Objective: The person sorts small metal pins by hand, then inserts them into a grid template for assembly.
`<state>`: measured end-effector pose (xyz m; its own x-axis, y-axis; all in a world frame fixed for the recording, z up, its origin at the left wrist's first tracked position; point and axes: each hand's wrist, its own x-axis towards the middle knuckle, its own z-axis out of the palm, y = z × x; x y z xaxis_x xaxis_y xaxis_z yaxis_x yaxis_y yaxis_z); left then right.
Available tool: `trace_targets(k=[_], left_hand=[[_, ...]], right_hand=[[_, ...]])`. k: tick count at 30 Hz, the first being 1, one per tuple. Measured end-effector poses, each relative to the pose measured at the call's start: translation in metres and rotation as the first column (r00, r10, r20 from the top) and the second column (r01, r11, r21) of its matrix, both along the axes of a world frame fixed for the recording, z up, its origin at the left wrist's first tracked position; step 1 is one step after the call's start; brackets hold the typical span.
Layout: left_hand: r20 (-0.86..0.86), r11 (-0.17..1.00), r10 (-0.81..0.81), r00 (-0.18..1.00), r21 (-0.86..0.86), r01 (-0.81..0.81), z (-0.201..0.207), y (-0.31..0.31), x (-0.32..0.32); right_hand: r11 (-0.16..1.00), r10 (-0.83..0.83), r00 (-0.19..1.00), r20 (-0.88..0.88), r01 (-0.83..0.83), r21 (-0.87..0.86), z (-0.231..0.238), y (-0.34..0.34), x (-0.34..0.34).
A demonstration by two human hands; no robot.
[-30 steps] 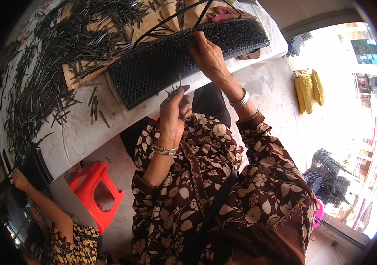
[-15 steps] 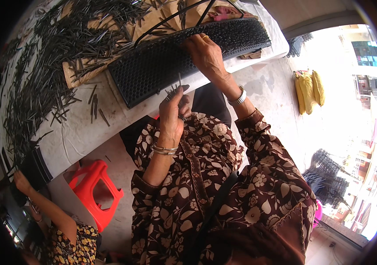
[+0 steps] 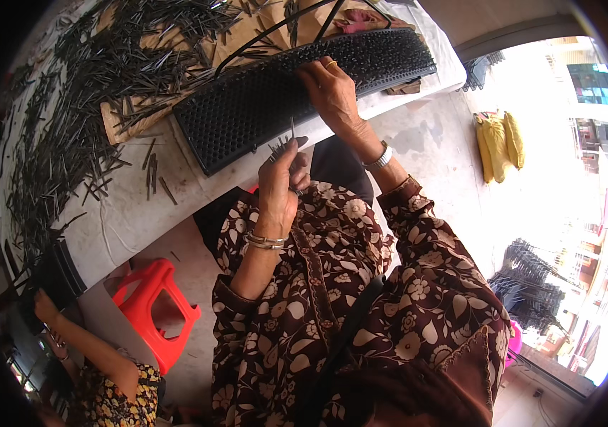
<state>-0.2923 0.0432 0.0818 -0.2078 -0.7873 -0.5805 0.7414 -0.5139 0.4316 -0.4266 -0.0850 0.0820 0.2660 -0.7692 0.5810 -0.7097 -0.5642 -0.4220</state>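
Note:
A long black panel full of small holes [image 3: 222, 132] lies slantwise along the table's near edge. Its right part is densely filled with dark upright pieces, while bare holes show at the left. My right hand [image 3: 336, 99] is over the middle of the panel, fingers pinched down at its surface; what they hold is hidden. Just below the panel's near edge, my left hand [image 3: 278, 186] is closed around a bunch of thin dark strips [image 3: 280, 147], their ends sticking up past the thumb. One strip stands higher than the others.
A large heap of loose dark strips [image 3: 126, 71] covers the table's left and far side, partly on brown cardboard [image 3: 115, 124]. A red stool [image 3: 154, 313] stands below the table. At lower left a co-worker's arm [image 3: 90, 349] reaches to the table. Yellow sacks [image 3: 496, 146] lie at right.
My right hand has shifted very slightly on the panel, and my left hand is almost still. The co-worker's hand at lower left has moved a little down and right.

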Motion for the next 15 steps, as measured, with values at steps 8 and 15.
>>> trace_targets(k=[8, 15], left_hand=[[0.009, 1.0, 0.002, 1.0, 0.0, -0.002, 0.002, -0.0003, -0.001], [-0.008, 1.0, -0.012, 1.0, 0.004, 0.012, 0.0015, -0.0016, -0.0065]], right_hand=[[0.991, -0.11, 0.973, -0.204, 0.091, -0.098, 0.0009, 0.0069, -0.0011], [0.983, -0.165, 0.944, -0.286, 0.134, -0.127, 0.0028, 0.0035, -0.0011]])
